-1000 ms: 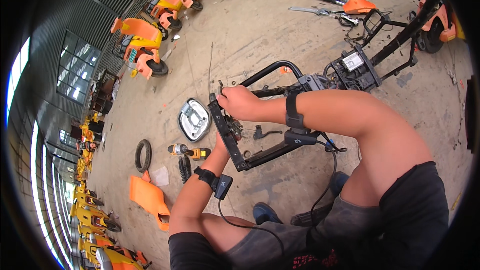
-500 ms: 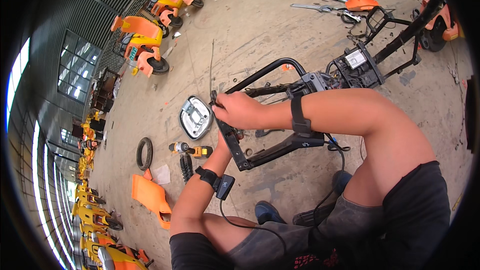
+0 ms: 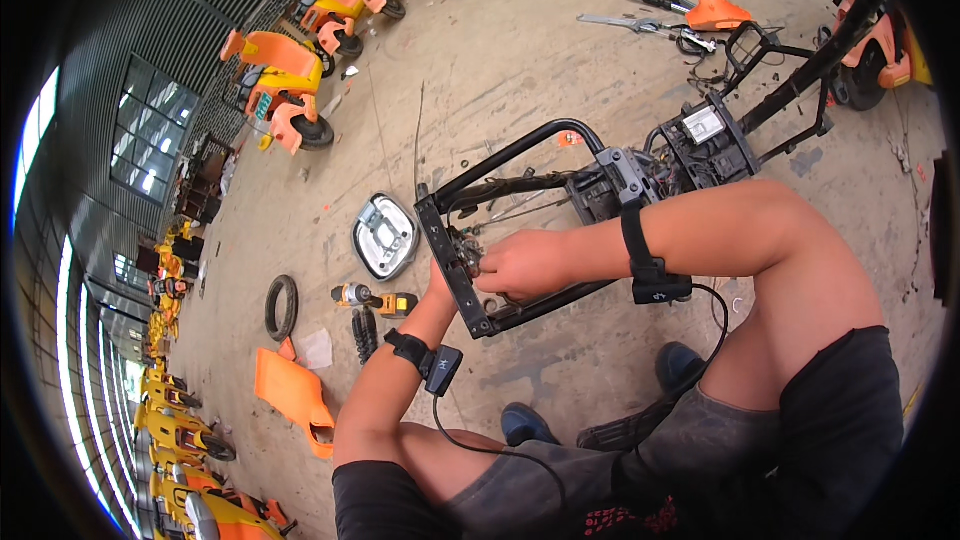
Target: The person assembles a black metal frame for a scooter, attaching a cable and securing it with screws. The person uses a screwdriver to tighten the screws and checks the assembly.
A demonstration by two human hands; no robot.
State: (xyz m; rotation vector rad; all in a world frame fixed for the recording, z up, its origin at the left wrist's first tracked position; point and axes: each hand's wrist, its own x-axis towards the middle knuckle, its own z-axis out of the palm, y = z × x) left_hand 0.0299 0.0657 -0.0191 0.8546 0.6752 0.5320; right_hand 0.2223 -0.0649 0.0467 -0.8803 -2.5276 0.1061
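Note:
A black tubular vehicle frame [image 3: 515, 160] stands before me, its flat end crossbar [image 3: 447, 258] nearest my hands. My right hand [image 3: 530, 265] reaches inside the frame loop, fingers curled closed at a small metallic part [image 3: 467, 252] beside the crossbar's inner side. What exactly those fingers grip is hidden. From below, my left hand [image 3: 441, 290] comes up against the outer side of the crossbar, which covers its fingers. Just left of the crossbar, a silver-and-white tray-like cover [image 3: 386, 237] lies on the floor.
A yellow-and-black power tool [image 3: 375, 300], a black shock absorber [image 3: 364, 333], a tyre [image 3: 282, 307] and an orange panel [image 3: 293, 386] lie to the left. Farther right are long-handled tools [image 3: 660, 0] and another orange part [image 3: 718, 12]. Parked scooters [image 3: 275, 85] line the left side.
My right hand has left the top of the crossbar and moved right and down, into the frame loop beside the metallic part. The left hand stays at the crossbar's outer side.

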